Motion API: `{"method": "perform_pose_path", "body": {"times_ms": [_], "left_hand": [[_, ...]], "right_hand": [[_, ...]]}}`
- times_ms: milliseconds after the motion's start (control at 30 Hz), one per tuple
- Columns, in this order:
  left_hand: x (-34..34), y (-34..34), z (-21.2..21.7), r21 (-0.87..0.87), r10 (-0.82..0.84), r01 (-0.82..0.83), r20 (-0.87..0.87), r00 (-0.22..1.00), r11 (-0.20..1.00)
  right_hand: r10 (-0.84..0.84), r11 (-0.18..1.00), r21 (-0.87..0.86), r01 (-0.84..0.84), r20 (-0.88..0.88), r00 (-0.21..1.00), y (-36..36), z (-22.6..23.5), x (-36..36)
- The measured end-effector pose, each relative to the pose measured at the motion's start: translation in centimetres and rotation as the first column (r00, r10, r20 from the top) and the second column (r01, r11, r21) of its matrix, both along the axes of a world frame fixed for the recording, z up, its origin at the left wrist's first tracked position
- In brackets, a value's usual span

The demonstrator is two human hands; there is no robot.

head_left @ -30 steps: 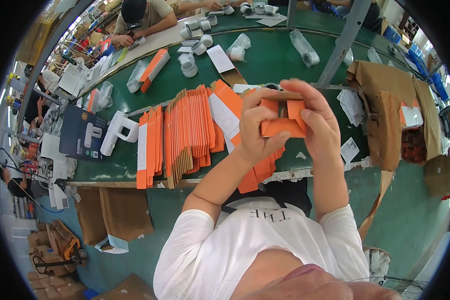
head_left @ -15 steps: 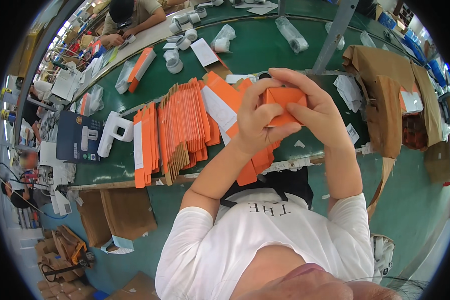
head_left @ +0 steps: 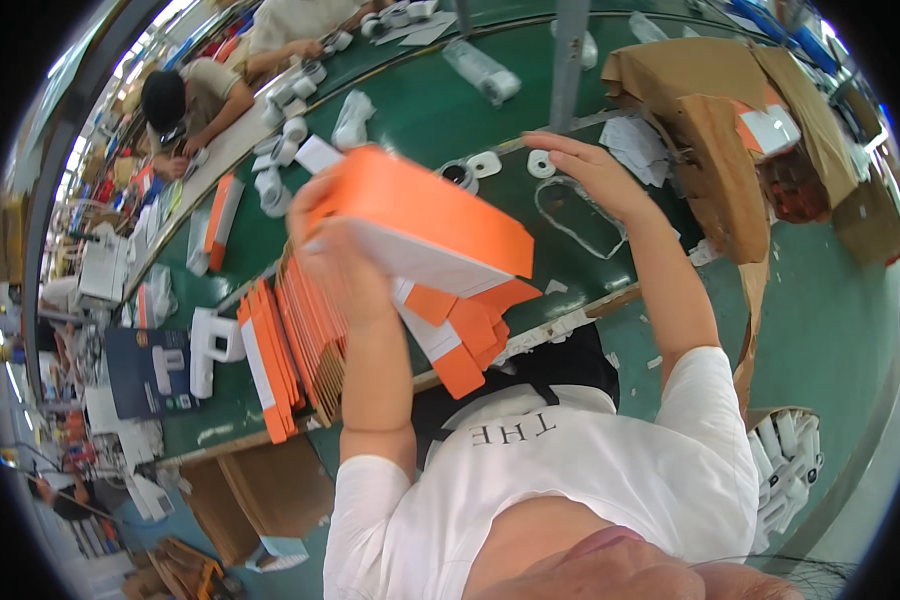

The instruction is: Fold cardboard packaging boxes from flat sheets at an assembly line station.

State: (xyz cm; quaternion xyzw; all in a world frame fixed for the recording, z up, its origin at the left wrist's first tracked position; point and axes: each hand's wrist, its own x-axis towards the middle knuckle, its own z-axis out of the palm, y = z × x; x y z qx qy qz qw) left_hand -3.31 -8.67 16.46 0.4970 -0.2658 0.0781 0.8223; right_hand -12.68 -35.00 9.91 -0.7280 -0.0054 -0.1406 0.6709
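Note:
An orange and white carton (head_left: 432, 215) is held up over the bench, its length reaching toward the right. My left hand (head_left: 335, 240), slightly smeared by motion, grips it at its left end. My right hand (head_left: 592, 172) is apart from the carton, fingers stretched out and holding nothing. By its fingertips lies a small white round part (head_left: 540, 164), with a white square part (head_left: 484, 165) beside it. A clear looped bag or cord (head_left: 570, 222) lies below that hand. Under the carton are a row of flat orange cartons (head_left: 305, 320) and several loose ones (head_left: 460, 345).
A metal post (head_left: 568, 70) rises at the bench's far side. An open brown paper-lined carton (head_left: 715, 150) stands at the right. A white device (head_left: 208, 350) and a dark printed box (head_left: 150, 370) lie at the left. Two people (head_left: 205, 95) work across the bench.
The carton has swung left and turned lengthwise, now in my left hand only. My right hand has let go and opened. The view has shifted, uncovering the small white parts.

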Motion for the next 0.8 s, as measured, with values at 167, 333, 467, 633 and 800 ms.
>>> {"method": "perform_pose_path", "body": {"times_ms": [167,333,467,633,800], "left_hand": [[2.2,1.2,-3.2,-0.024,-0.179,0.185,-0.401,0.898,0.982],[1.5,0.0,-6.0,-0.379,-0.473,0.290,-0.614,0.632,0.879],[1.9,-0.4,-9.1,-0.357,-0.471,0.309,-0.629,0.618,0.882],[2.8,-0.2,-12.4,-0.598,-0.770,0.486,-0.500,0.395,0.638],[2.1,-0.2,-11.6,-0.623,-0.701,0.324,-0.614,0.363,0.712]], "right_hand": [[-0.871,-0.006,-0.834,0.551,0.275,0.407,-15.9,-14.1,-1.2],[-0.904,0.092,-0.864,0.495,0.137,0.406,-17.4,-15.7,-2.5],[-0.903,0.205,-0.827,0.523,0.048,0.428,-17.5,-15.2,-2.2],[-0.893,0.048,-0.782,0.622,0.245,0.377,-16.7,-16.1,-2.7],[-0.707,0.269,-0.419,0.867,0.526,0.473,-8.1,-7.5,-1.3]]}}
